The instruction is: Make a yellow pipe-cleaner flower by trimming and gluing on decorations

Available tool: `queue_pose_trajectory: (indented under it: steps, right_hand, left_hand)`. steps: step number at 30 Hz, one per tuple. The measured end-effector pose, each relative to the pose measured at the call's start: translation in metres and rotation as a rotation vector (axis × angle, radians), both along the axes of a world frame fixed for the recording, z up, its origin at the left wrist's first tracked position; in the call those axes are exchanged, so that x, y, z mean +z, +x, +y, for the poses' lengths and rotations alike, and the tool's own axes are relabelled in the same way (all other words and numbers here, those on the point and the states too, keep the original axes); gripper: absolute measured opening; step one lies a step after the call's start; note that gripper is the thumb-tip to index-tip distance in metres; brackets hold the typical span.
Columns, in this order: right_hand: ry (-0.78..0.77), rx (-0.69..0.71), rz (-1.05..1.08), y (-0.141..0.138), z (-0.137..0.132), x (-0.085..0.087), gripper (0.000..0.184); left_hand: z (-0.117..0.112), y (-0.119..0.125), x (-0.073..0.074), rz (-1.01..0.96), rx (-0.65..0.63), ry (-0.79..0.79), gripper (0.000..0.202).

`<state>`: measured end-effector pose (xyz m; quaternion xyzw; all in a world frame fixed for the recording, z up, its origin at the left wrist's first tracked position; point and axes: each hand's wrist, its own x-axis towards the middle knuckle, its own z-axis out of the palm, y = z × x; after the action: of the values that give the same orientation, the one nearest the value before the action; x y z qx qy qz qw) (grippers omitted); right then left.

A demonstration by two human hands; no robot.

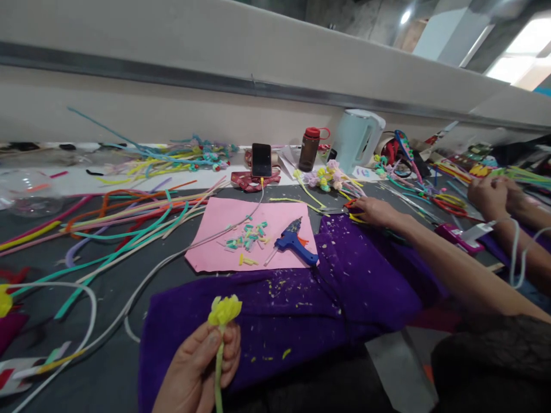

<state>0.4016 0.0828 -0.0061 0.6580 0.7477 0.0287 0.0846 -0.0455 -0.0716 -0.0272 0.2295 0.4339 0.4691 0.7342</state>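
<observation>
Left hand (202, 367) pinched yellow flower (224, 311) by stem, over purple cloth (344, 287); right hand (376, 212) lay out nr yellow pipe cleaners (356, 218), can't tell grip; glue gun (295, 244) on pink sheet (219, 226).

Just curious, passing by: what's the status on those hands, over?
Left hand shut on yellow flower. Right hand at pipe cleaners, grip unclear. Glue gun lies untouched.

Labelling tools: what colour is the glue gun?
The glue gun is blue with an orange trigger, head view.
</observation>
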Motion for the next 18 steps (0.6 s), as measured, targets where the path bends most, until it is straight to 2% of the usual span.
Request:
queue_pose_trajectory:
  steps: [10, 14, 18]
  right_hand:
    - [-0.002, 0.007, -0.083, -0.002, 0.016, 0.002, 0.032]
    - [0.090, 0.028, -0.059, -0.006, 0.010, 0.016, 0.039]
    - [0.201, 0.058, 0.001, -0.009, -0.008, 0.035, 0.043]
  left_hand:
    - [0.000, -0.003, -0.005, -0.008, -0.009, -0.004, 0.021]
    - [0.000, -0.003, -0.006, -0.027, -0.017, 0.012, 0.020]
    - [-0.001, -0.003, -0.005, -0.027, -0.020, 0.035, 0.021]
